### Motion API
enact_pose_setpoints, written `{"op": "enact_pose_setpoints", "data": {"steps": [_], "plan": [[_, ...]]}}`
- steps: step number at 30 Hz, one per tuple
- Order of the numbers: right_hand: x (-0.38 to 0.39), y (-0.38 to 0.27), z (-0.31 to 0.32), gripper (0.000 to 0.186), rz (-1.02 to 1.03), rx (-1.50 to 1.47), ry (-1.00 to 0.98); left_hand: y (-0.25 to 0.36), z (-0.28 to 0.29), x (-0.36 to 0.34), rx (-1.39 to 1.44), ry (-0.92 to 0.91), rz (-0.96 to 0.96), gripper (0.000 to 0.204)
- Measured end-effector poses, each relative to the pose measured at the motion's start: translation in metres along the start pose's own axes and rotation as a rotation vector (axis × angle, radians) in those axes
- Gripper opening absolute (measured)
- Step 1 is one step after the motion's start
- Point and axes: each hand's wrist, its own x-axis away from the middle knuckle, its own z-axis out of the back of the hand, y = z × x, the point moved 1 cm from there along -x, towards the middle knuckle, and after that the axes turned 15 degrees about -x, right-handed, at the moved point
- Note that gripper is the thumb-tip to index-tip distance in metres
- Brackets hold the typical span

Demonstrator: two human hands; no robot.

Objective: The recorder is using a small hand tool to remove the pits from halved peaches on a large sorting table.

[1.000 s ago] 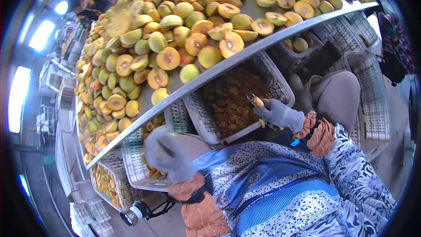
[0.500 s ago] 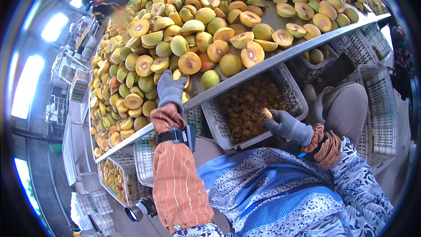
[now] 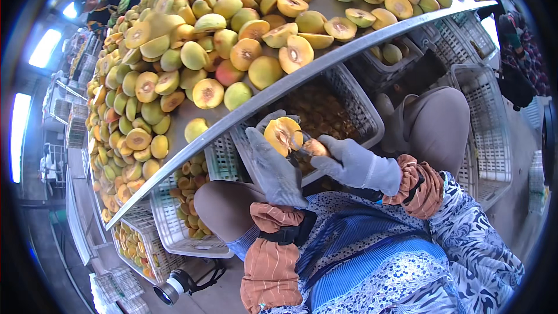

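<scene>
My left hand (image 3: 272, 166), in a grey glove, holds a halved yellow peach (image 3: 281, 135) with its orange cut face and hollow turned up. My right hand (image 3: 361, 166), gloved too, is closed round a small tool with a tan, wooden-looking end (image 3: 315, 147). A dark part of this tool reaches to the peach half's edge; its tip is hard to make out. Both hands are close together over a white plastic crate (image 3: 372, 117) with brown pits or scraps inside. Beyond them, many peach halves (image 3: 246, 53) lie heaped on a metal-edged table (image 3: 325, 61).
Between my knees and the table edge runs the raised metal rim. A crate of peach halves (image 3: 195, 250) stands by my left knee, another (image 3: 152, 238) further left. An empty-looking crate (image 3: 485, 122) is at the right. A black-and-white cylindrical device (image 3: 174, 286) hangs low left.
My left hand has come back from the heap with a peach half and now meets the right hand over the crate. The right hand has moved left with its tool. The view has shifted.
</scene>
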Motion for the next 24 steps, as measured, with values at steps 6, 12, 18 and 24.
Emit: {"op": "enact_pose_setpoints", "data": {"steps": [6,12,18,24], "plan": [[-0.005,0.013,0.000,0.030,-0.043,0.110,0.042,-0.010,-0.012,0.007,-0.126,0.031,-0.012,0.053],[-0.007,0.022,-0.002,0.029,-0.047,0.106,0.023,-0.010,-0.015,0.012,-0.169,0.014,0.011,0.056],[-0.017,0.034,-0.004,0.031,-0.130,0.025,-0.092,-0.031,-0.011,0.008,-0.127,0.201,-0.051,0.053],[-0.016,0.035,0.007,0.036,-0.150,0.056,-0.193,-0.011,-0.003,0.003,-0.234,0.041,0.082,0.052]]}}
